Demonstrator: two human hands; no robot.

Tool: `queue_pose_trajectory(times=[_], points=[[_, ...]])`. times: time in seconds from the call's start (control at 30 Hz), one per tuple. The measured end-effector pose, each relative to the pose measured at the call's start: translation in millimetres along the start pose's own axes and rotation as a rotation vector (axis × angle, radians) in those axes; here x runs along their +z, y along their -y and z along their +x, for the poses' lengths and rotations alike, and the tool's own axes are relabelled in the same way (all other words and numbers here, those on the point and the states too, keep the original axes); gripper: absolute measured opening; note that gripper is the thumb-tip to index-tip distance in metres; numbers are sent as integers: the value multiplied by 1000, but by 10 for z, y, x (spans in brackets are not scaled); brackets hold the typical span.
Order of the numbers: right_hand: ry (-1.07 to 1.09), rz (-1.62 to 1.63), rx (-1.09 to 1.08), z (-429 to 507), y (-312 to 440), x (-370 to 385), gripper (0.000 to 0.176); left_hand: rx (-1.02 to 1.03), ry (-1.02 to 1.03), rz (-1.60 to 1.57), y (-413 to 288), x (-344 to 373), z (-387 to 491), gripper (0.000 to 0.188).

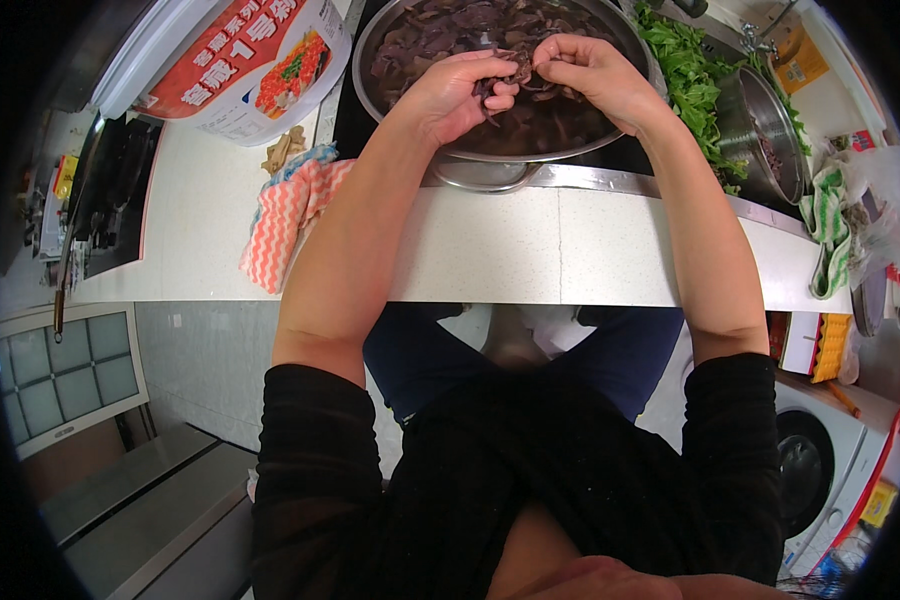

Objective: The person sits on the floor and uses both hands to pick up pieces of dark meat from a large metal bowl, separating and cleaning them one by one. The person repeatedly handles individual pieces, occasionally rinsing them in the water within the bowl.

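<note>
A wide stainless-steel basin (487, 158) holds brownish water with many dark purple-brown leafy pieces (465, 26) in it, perhaps soaked fungus. Above the near half of the basin, my left hand (461, 94) holds a wet clump (521, 71) of the same pieces between thumb and curled fingers, with strands hanging down. My right hand (600, 82) pinches the clump's right edge between thumb and forefinger. Both forearms reach over the basin's near rim, where a looped metal handle (487, 186) sticks out towards me.
A large white lidded bucket (292, 112) with a red printed label stands left of the basin. Near it lies an orange-and-white cloth (277, 240). To the right are green leafy vegetables (679, 67), a perforated steel pot (742, 112) and a green-striped cloth (829, 225). The white counter (495, 247) ends before me.
</note>
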State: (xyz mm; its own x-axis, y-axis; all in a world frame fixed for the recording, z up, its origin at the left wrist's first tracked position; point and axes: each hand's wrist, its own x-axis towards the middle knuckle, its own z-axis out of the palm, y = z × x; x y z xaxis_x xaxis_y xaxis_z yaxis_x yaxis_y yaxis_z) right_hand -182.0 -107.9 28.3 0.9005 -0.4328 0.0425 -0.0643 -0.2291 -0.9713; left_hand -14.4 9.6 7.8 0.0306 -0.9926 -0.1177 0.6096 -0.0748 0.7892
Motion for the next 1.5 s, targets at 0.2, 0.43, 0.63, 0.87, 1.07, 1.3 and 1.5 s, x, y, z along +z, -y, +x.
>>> queue_pose_trajectory(times=[0.2, 0.43, 0.63, 0.87, 1.07, 1.3, 1.5], points=[[2, -18, 3, 13, -8, 25, 12, 15, 0, -14, 19, -20, 17, 10], [-23, -97, -106, 48, -101, 22, 14, -1, 27, -13, 27, -37, 31, 11], [-129, -748, -100, 72, -289, -81, 15, 47, -146, 437, 59, -172, 100, 9], [111, -838, -187, 54, -394, 43, 13, 9, -105, 1533, 130, -268, 90, 14], [-96, -483, -131, 76, -233, -41, 10, -42, -37, 277, -50, -148, 43, 17], [-66, -157, -96, 21, -51, 23, 11, 1, 47, -2, -49, -131, 37, 14], [-102, -204, -261, 11, 42, 122, 14, 16, 21, 3, -50, -90, 14, 10]])
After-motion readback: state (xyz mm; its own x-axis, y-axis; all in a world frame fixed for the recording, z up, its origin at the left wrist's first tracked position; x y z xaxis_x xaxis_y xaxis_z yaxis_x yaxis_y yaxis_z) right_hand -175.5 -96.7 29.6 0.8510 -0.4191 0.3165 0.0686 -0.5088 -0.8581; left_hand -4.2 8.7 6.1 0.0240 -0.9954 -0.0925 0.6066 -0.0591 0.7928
